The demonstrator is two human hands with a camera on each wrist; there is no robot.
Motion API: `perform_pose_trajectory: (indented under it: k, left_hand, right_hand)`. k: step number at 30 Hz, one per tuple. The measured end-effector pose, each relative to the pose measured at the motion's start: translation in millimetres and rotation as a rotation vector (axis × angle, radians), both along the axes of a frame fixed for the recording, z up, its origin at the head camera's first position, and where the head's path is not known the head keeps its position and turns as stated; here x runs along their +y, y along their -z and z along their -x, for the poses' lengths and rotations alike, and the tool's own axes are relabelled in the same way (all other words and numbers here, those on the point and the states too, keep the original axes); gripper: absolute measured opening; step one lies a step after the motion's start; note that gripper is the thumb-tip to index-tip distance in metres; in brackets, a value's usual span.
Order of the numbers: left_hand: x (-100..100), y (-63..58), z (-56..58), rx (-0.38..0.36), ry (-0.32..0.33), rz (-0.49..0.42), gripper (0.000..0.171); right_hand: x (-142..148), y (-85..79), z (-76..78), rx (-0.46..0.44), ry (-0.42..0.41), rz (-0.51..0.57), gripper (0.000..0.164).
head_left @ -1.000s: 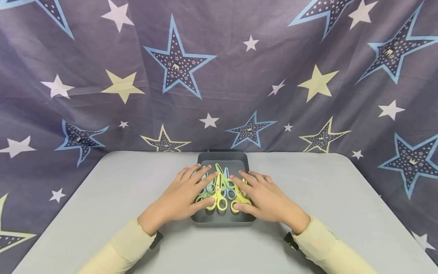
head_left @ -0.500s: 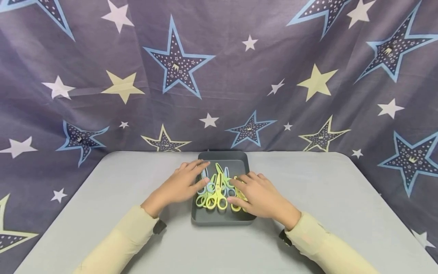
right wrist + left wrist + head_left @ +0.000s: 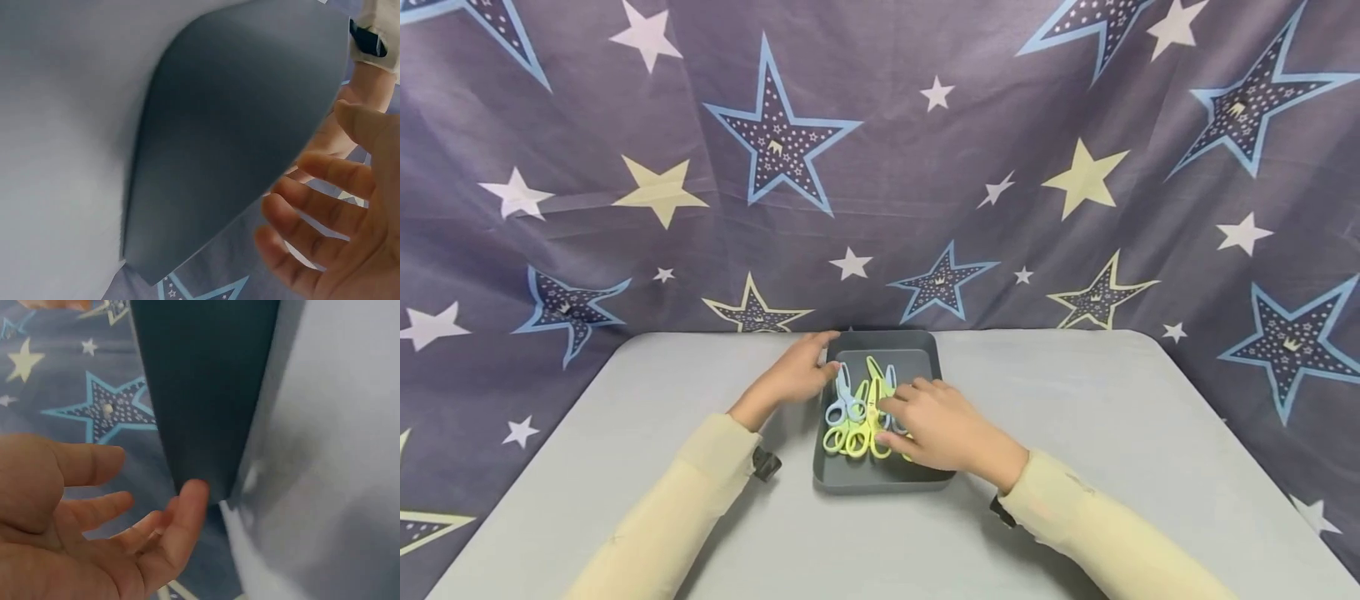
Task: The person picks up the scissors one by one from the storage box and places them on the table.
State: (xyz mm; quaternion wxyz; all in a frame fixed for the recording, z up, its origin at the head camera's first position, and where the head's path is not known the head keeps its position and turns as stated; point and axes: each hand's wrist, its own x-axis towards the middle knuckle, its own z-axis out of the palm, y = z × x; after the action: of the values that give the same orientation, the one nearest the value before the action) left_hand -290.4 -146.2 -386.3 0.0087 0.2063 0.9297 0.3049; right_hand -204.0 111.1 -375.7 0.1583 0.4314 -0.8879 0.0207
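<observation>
At round-cornered grey tray | loop-handled scissors (smooth, pastel) | left hand, right hand: grip relaxed, unclosed

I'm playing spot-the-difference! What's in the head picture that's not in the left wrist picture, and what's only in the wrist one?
Only the head picture shows the yellow, green and blue scissors, the inside of the gray tray and the cream sleeves.

Only the left wrist picture shows the palm side of the left hand and a close-up of the tray's outer wall.

Both show the left hand, the tray, the pale table and the starry cloth.
</observation>
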Motion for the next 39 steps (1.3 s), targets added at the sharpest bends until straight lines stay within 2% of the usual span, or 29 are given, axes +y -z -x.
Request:
perform_pose_trajectory:
  k: [6, 10, 14, 23, 30, 39]
  left_hand:
    - [-4.4, 5.8, 14.0, -0.171, -0.091, -0.158, 0.065]
    - [-4.7, 7.4, 20.9, -0.249, -0.134, -0.257, 0.063]
    - [-2.8, 9.3, 25.9, -0.297, -0.176, -0.325, 0.062]
    - [0.0, 10.7, 29.8, -0.271, -0.211, -0.305, 0.060]
    - [0.3, 10.5, 28.7, -0.226, -0.230, -0.271, 0.060]
    - [3.3, 12.1, 30.0, -0.227, -0.252, -0.267, 0.063]
  right_hand:
    - [-10.4, 0.3, 3.7, -0.020, -0.029, 0.002, 0.042]
    - [-15.6, 2.2, 6.4, -0.055, -0.016, -0.020, 0.038]
    - [-20.7, 2.7, 7.3, -0.082, -0.011, -0.059, 0.035]
    - [-29.5, 1.4, 6.8, -0.076, -0.011, -0.123, 0.034]
    - [-38.6, 3.6, 4.9, -0.179, 0.014, -0.130, 0.038]
    - [-43.5, 5.9, 3.4, -0.273, 0.050, -0.115, 0.023]
